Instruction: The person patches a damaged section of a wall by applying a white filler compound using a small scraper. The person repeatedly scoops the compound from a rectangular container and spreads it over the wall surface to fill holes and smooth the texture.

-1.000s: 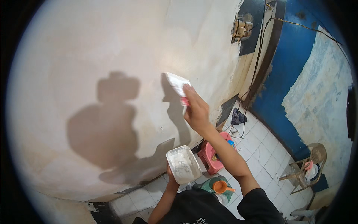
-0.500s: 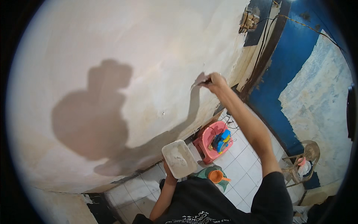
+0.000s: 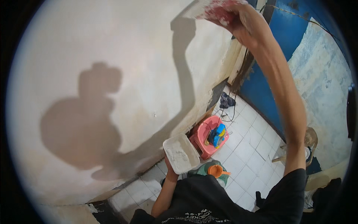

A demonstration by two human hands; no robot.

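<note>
My left hand (image 3: 168,165) is wrapped round the side of a white rectangular plastic tub (image 3: 193,154). White putty (image 3: 180,158) coats its inside. High up by the wall (image 3: 145,48), at the top edge of the view, my right hand (image 3: 238,23) grips a red putty knife (image 3: 220,12) smeared with white. Motion blurs the blade, and part of it is cut off by the picture's edge. Whether the blade touches the wall I cannot tell. Pale, patchy filler covers that wall, and the shadow of my raised arm falls across it.
Below the tub, a pink plastic stool (image 3: 204,136) stands by the wall with a small blue and yellow fan (image 3: 217,136) on it. An orange dipper (image 3: 216,171) rests on a green container (image 3: 201,170). A brown chair (image 3: 311,138) stands right, near a blue door (image 3: 261,97); a cable (image 3: 234,111) trails over the tiles.
My right hand has gone up the wall with the putty knife, its red face now turned into view. The tub in my left hand has barely shifted.
</note>
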